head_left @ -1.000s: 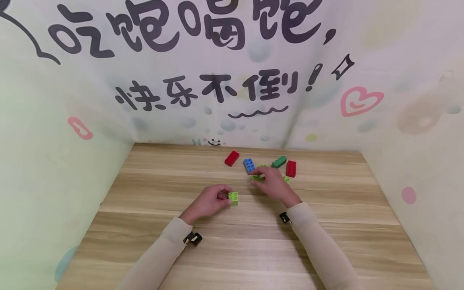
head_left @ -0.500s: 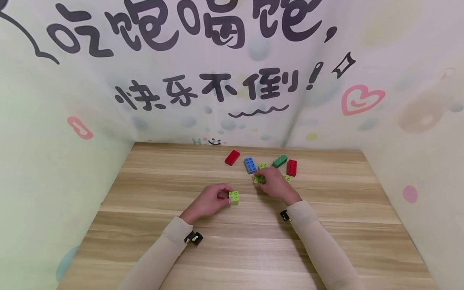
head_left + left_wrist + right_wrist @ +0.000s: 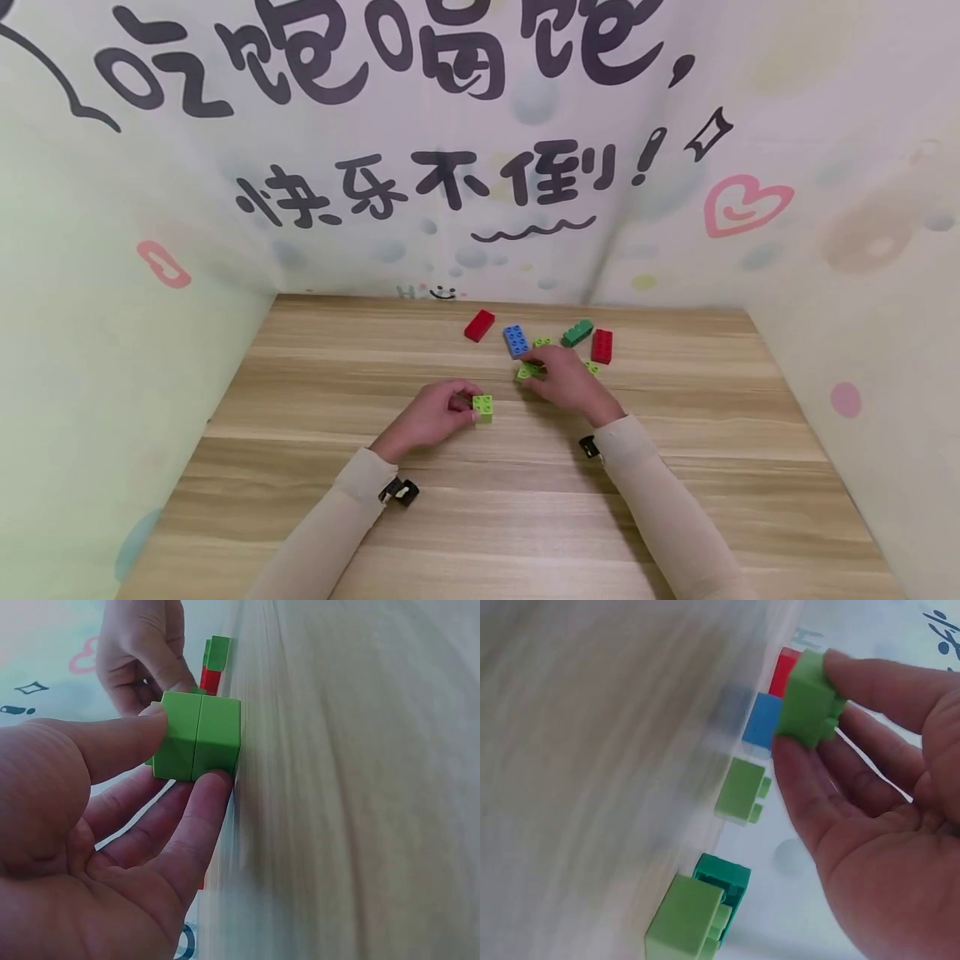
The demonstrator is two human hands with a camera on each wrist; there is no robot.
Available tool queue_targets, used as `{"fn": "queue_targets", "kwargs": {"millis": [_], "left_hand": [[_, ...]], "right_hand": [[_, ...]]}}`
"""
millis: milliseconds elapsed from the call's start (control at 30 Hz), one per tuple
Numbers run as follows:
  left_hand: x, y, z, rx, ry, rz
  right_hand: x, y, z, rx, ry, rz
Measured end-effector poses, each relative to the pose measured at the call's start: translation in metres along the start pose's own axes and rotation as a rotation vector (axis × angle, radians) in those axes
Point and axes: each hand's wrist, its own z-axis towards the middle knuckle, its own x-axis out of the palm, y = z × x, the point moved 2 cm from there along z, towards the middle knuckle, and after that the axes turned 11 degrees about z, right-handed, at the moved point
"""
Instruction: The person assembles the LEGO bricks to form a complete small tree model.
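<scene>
My left hand (image 3: 431, 415) pinches a stack of two light green toy building bricks (image 3: 196, 739) between thumb and fingers, studs up in the head view, low over the wooden table. A seam shows where the two bricks meet. To the right and further back, my right hand (image 3: 567, 383) holds a single light green brick (image 3: 804, 705) between thumb and fingertips, its studs turned toward the palm in the right wrist view. Just beyond that hand lie a blue brick (image 3: 516, 341) and another light green brick (image 3: 543, 342). A third loose light green brick (image 3: 593, 367) is partly hidden behind the right hand.
A red brick (image 3: 479, 326) lies at the back, left of the blue one. Further right are a dark green brick (image 3: 577, 333) on its side and a second red brick (image 3: 602, 346). Printed white walls (image 3: 360, 258) border the table (image 3: 300, 367) at the back and sides.
My right hand has closed its fingertips on the light green brick and shifted it slightly, most recently to the left. My left hand with its stack stays nearly still.
</scene>
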Motion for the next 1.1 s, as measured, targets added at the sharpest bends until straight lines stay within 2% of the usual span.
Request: {"fn": "queue_targets", "kwargs": {"millis": [267,467,700,867,1100], "left_hand": [[0.000,0.001,0.001,0.014,-0.007,-0.059],[0.005,0.004,0.004,0.038,-0.006,-0.096],[0.009,0.002,0.006,0.054,-0.010,-0.094],[0.012,0.002,0.008,0.060,0.003,-0.069],[0.015,-0.001,0.009,0.056,0.016,-0.054]], "right_hand": [[0.001,0.020,-0.004,-0.100,-0.011,0.064],[0.005,0.037,-0.010,-0.147,0.023,0.060],[0.013,0.052,-0.016,-0.205,0.069,0.080],[0.019,0.055,-0.021,-0.211,0.115,0.103],[0.027,0.049,-0.026,-0.243,0.133,0.059]]}}
